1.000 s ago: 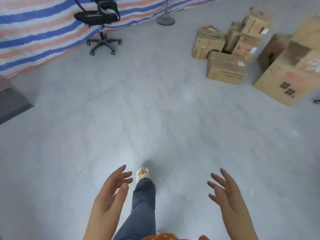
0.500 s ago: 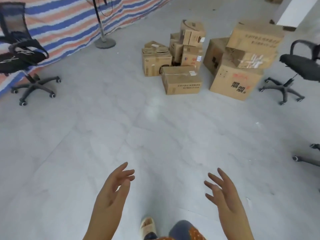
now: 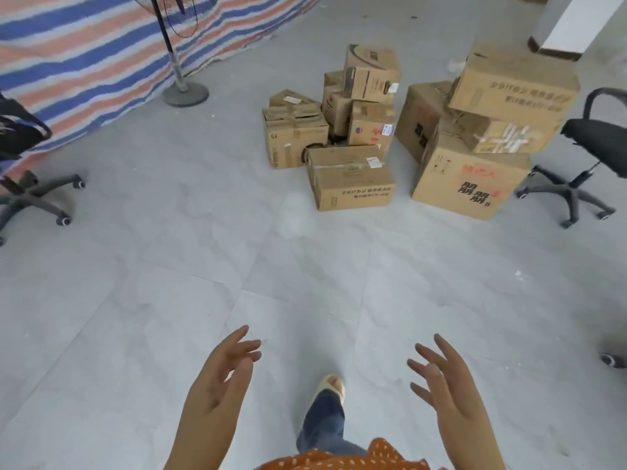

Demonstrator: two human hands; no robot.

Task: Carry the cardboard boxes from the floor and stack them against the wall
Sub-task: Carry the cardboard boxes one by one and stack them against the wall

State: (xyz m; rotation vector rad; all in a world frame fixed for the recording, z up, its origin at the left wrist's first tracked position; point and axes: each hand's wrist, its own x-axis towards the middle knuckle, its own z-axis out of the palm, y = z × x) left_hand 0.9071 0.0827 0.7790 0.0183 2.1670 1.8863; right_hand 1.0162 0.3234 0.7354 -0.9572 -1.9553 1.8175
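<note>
Several brown cardboard boxes sit in a loose pile on the grey tiled floor ahead. Nearest is a low sealed box (image 3: 351, 178). To its right stands a large box with black characters (image 3: 471, 179), with two more stacked on it, the top one (image 3: 514, 84) tilted. Smaller boxes (image 3: 371, 71) are heaped behind on the left. My left hand (image 3: 222, 378) and my right hand (image 3: 442, 379) are raised in front of me, palms facing each other, fingers apart, holding nothing, well short of the pile.
A black office chair (image 3: 583, 154) stands right of the boxes, another (image 3: 23, 171) at the far left. A fan stand with a round base (image 3: 185, 93) is before a striped tarp (image 3: 84, 42). A white pillar (image 3: 573, 22) rises at top right. My foot (image 3: 330, 388) steps forward.
The view has swung right and moved closer, so the box pile now lies straight ahead and larger. Both hands stay raised and empty. My foot has come forward.
</note>
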